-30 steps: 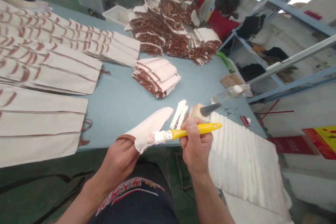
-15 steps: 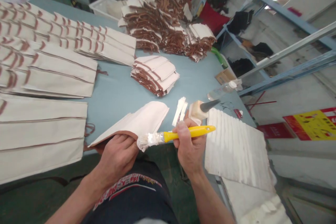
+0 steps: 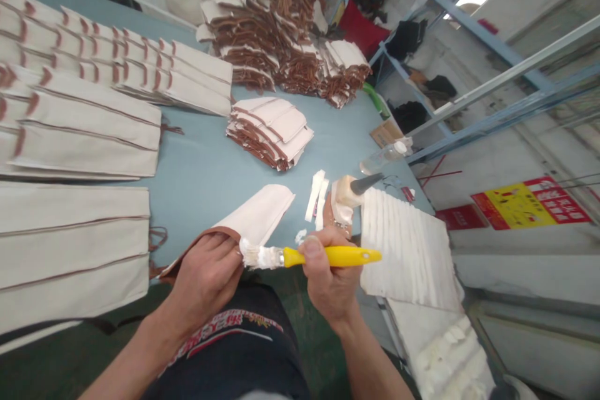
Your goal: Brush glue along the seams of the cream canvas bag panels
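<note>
My right hand (image 3: 330, 272) is closed round the yellow handle of a paintbrush (image 3: 347, 256), held level and pointing left. White paste coats its bristles, which meet the right end of a brown edge on a cream fabric piece (image 3: 255, 215). My left hand (image 3: 209, 272) grips that piece by its brown-bound edge near the table's front, fingers curled over it and their tips partly hidden. Beyond my right hand stands a pale block with a dark handle (image 3: 354, 190), its kind unclear. White strips (image 3: 316, 197) lie to its left.
A small stack of cream and brown pieces (image 3: 272, 131) sits mid-table, with larger heaps (image 3: 281, 37) behind. Rows of cream panels (image 3: 75, 244) cover the left side. A clear bottle (image 3: 382, 159) and a ridged white sheet (image 3: 405, 244) are at the right, near metal shelving (image 3: 469, 100).
The brush has shifted slightly left and down, and its bristles now meet the piece's brown edge. My left hand keeps its grip. The whole view has turned a little to the right.
</note>
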`<state>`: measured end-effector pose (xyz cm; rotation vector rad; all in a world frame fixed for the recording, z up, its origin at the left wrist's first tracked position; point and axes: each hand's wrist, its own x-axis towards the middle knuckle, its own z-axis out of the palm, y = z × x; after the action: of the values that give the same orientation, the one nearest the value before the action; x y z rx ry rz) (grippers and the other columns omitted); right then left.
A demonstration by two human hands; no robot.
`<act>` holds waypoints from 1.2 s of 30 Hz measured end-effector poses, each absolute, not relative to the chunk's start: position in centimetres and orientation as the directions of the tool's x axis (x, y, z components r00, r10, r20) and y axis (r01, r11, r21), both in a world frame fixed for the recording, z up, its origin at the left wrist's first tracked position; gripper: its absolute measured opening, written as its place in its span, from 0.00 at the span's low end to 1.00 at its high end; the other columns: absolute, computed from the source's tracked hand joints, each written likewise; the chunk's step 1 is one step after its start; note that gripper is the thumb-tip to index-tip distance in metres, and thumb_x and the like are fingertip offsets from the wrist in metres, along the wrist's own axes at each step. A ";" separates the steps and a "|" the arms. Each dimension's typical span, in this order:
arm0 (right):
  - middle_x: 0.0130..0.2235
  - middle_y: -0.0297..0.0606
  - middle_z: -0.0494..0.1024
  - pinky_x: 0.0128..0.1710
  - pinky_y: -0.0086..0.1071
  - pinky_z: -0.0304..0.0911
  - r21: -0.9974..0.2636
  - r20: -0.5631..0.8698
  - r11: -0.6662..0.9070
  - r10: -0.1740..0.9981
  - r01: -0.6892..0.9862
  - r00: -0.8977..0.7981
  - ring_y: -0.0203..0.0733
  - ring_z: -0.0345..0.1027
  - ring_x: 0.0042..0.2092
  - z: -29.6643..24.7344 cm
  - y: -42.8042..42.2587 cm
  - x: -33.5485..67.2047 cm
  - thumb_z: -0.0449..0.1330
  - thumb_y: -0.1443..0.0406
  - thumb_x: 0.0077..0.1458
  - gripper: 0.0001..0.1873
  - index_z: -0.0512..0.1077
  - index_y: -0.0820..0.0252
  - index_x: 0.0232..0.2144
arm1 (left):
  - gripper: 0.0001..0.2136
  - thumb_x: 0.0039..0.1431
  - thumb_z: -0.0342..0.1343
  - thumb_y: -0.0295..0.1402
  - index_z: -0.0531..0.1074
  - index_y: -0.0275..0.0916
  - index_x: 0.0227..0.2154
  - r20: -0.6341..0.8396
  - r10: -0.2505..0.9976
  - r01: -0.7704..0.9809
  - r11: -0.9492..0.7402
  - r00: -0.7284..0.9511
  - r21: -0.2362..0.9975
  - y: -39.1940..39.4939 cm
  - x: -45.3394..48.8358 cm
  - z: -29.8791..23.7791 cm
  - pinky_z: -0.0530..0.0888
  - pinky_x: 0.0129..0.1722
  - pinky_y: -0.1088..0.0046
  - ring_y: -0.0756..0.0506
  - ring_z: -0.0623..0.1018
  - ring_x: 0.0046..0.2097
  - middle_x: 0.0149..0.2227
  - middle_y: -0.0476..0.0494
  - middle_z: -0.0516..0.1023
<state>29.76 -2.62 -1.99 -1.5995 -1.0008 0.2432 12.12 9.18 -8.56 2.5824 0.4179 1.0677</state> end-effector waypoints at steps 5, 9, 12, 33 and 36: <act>0.23 0.30 0.75 0.24 0.31 0.63 -0.857 0.389 -0.001 0.655 0.515 0.648 0.35 0.65 0.22 -2.2 -3.3 28.6 0.63 0.58 0.68 0.15 0.75 0.55 0.28 | 0.12 0.69 0.49 0.18 0.70 0.40 0.32 0.636 0.339 0.109 -0.922 0.694 0.373 10.0 11.7 -8.0 0.75 0.41 0.61 0.38 0.79 0.37 0.33 0.39 0.81; 0.23 0.30 0.76 0.25 0.31 0.64 -0.822 0.438 0.060 0.702 0.566 0.562 0.35 0.67 0.22 -2.0 -1.9 27.6 0.63 0.57 0.67 0.16 0.75 0.55 0.27 | 0.12 0.68 0.49 0.19 0.72 0.40 0.33 0.648 0.345 0.079 -0.912 0.679 0.402 10.5 11.3 -8.3 0.76 0.41 0.61 0.38 0.80 0.37 0.34 0.38 0.82; 0.21 0.29 0.74 0.22 0.30 0.60 -0.831 0.374 -0.030 0.708 0.555 0.599 0.35 0.65 0.21 -2.3 -2.2 27.7 0.63 0.56 0.67 0.16 0.75 0.56 0.27 | 0.14 0.69 0.49 0.18 0.72 0.41 0.30 0.633 0.367 0.106 -0.905 0.682 0.411 10.6 11.0 -8.5 0.75 0.39 0.61 0.39 0.79 0.36 0.31 0.41 0.81; 0.18 0.26 0.66 0.20 0.28 0.58 -0.912 0.308 -0.037 0.597 0.409 0.740 0.32 0.58 0.20 -1.2 -0.4 32.1 0.66 0.48 0.62 0.24 0.70 0.55 0.22 | 0.12 0.66 0.52 0.17 0.76 0.38 0.33 0.639 0.392 0.256 -0.919 0.662 0.299 8.1 14.3 -8.1 0.74 0.42 0.59 0.36 0.80 0.39 0.32 0.39 0.83; 0.18 0.26 0.70 0.19 0.26 0.58 -0.890 0.331 -0.024 0.653 0.456 0.681 0.32 0.61 0.19 -1.0 -0.8 31.8 0.67 0.50 0.63 0.23 0.71 0.56 0.22 | 0.13 0.66 0.51 0.17 0.75 0.38 0.31 0.633 0.397 0.281 -0.918 0.664 0.281 7.8 15.0 -8.2 0.74 0.40 0.59 0.36 0.80 0.38 0.32 0.39 0.82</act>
<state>31.76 -0.81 -0.99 -1.6610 -0.9126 0.1994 15.02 7.77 -8.20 2.7181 0.5583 1.0913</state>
